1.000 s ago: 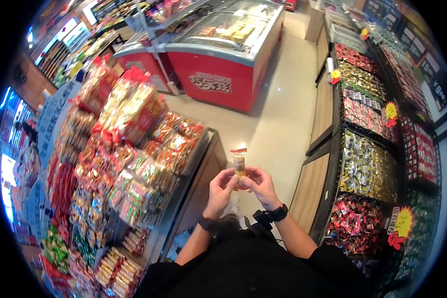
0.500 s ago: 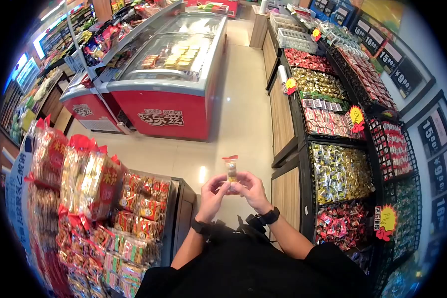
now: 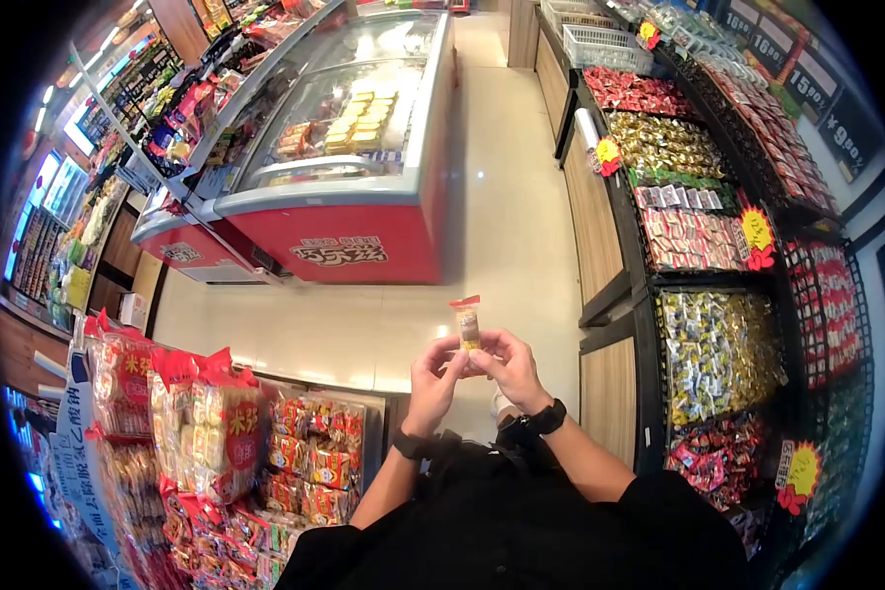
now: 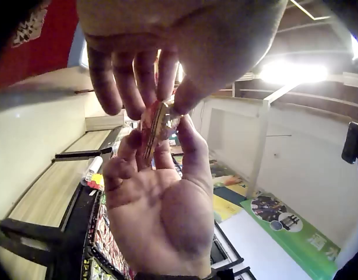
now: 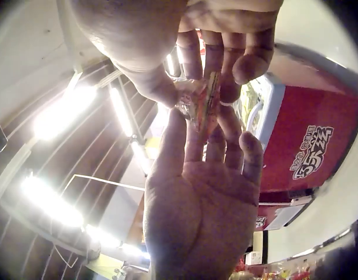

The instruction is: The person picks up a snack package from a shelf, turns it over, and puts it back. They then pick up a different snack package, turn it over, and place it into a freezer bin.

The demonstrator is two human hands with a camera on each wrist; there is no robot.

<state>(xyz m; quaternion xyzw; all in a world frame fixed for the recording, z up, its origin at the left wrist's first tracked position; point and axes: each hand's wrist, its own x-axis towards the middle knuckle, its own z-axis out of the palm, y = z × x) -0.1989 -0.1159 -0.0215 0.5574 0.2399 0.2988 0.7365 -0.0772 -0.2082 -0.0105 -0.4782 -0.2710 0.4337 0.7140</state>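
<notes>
A small wrapped snack (image 3: 469,329), with a clear wrapper and a red crimped end, stands upright between both hands in front of the chest. Thumb and fingers of my left hand (image 3: 436,382) pinch its lower part from the left. My right hand (image 3: 514,372) pinches it from the right, the two thumbs close together. In the left wrist view the snack packet (image 4: 158,125) appears edge-on between the fingertips. The right wrist view shows the shiny packet (image 5: 203,105) with both hands' fingers behind it. Its lower end is partly hidden by the thumbs.
A red chest freezer (image 3: 364,236) with a glass top stands ahead on the left. Bagged snacks (image 3: 206,433) fill a display at the lower left. Bins of wrapped sweets (image 3: 718,344) line the right side. A tiled aisle (image 3: 511,197) runs between.
The head view has swung, first bringing the freezer and shelves left, then tilting slightly so the shelves shift back right. Both hands keep their pinch on the snack.
</notes>
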